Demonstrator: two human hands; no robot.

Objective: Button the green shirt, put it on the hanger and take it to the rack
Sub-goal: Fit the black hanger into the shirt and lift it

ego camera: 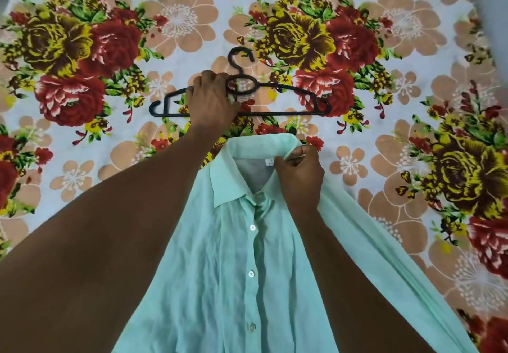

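The pale green shirt [220, 270] lies front up on the bed, its placket closed with white buttons down the middle and its collar pointing away from me. My right hand [299, 176] pinches the right side of the collar. Just beyond the collar lies a black plastic hanger [291, 88], hook pointing away. My left hand [211, 99] reaches over it and grips its left shoulder beside the neck ring, fingers curled over the bar. One shirt sleeve trails off to the lower right.
A bedsheet [412, 105] printed with large red, yellow and peach flowers covers the whole surface. Its right edge shows at the top right corner. No rack is in view.
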